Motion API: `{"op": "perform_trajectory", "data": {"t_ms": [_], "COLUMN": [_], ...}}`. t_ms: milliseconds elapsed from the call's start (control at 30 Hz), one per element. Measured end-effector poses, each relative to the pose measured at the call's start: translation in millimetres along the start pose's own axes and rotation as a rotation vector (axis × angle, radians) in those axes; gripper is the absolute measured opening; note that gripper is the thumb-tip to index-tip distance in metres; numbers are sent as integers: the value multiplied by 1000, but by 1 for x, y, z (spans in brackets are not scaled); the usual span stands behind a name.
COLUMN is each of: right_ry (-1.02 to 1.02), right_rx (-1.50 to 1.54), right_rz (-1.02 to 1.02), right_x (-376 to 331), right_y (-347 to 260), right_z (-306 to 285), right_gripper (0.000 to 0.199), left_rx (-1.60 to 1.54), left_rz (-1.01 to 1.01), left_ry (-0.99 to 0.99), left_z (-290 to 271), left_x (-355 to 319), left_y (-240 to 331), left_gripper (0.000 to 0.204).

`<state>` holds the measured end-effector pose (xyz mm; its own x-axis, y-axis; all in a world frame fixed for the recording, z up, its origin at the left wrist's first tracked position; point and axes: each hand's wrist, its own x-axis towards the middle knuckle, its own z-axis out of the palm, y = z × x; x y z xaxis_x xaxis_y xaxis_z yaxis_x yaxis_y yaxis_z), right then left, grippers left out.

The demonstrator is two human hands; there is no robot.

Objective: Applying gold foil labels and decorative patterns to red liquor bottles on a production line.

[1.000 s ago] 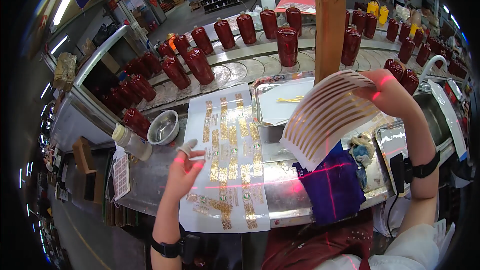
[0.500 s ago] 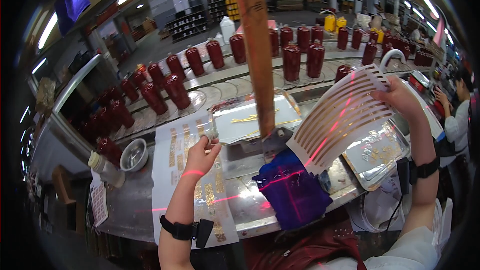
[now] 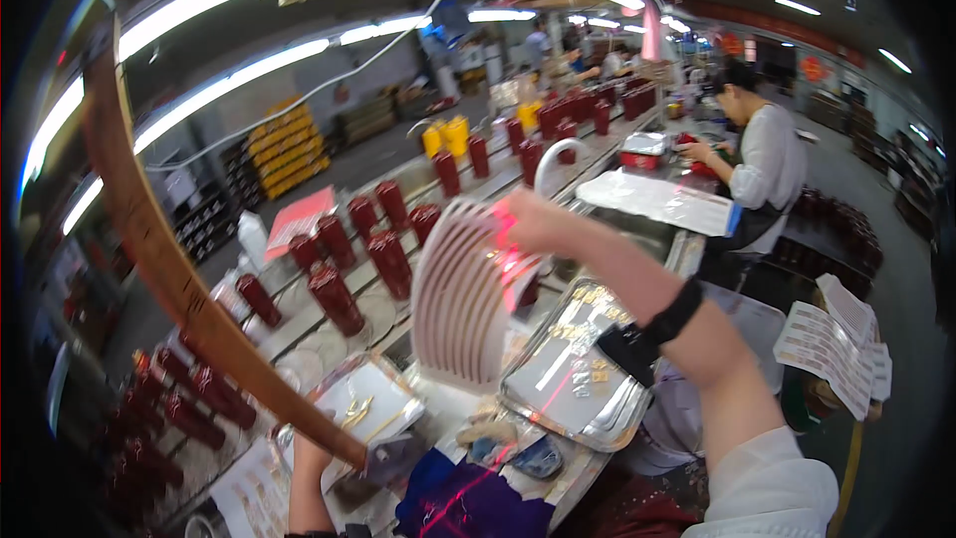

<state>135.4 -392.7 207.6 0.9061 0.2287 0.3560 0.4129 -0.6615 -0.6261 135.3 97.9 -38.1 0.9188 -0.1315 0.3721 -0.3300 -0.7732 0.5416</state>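
My right hand (image 3: 533, 224) is raised, its closed fingers gripping the upper edge of a curved white sheet with striped bands (image 3: 463, 299). The sheet hangs between the bottle line and a metal tray (image 3: 622, 423) with gold and pale decal pieces in it. At the lower left is my left hand (image 3: 309, 453), beside a second tray (image 3: 398, 423) with thin gold strips. A leaning wooden post (image 3: 214, 324) stands next to that hand, and its fingers do not show clearly. A purple cloth (image 3: 473, 503) lies on the bench near me.
Dark red bottles (image 3: 336, 297) line the conveyor beyond the bench. A printed sheet (image 3: 249, 493) lies at the lower left. A curved white pipe (image 3: 553, 164) rises past my right hand. To the right, a co-worker (image 3: 762, 154) works beside a foil-covered surface (image 3: 652, 201).
The view has swung to the right, bringing the co-worker further in. My right hand still holds the striped sheet, now hanging more upright. My left hand is now at the lower left, by the post.
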Motion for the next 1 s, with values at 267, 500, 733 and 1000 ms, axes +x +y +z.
{"op": "perform_trajectory", "data": {"t_ms": [267, 500, 733, 1000], "right_ry": [132, 247, 303, 12], "right_rx": [-78, 60, -15, 776], "right_rz": [53, 100, -17, 24], "right_x": [34, 41, 67, 92], "right_y": [-12, -20, -37, -100], "right_z": [60, 69, 96, 163], "right_gripper": [23, 23, 24, 14], "left_rx": [216, 74, 39, 199], "left_rz": [18, -38, -85, -74], "left_ry": [-6, -49, -21, 31], "left_z": [12, -4, -73, -175], "left_x": [-13, -17, -23, -60], "left_y": [-16, 17, 55, 98], "left_gripper": [20, 24, 20, 18]}}
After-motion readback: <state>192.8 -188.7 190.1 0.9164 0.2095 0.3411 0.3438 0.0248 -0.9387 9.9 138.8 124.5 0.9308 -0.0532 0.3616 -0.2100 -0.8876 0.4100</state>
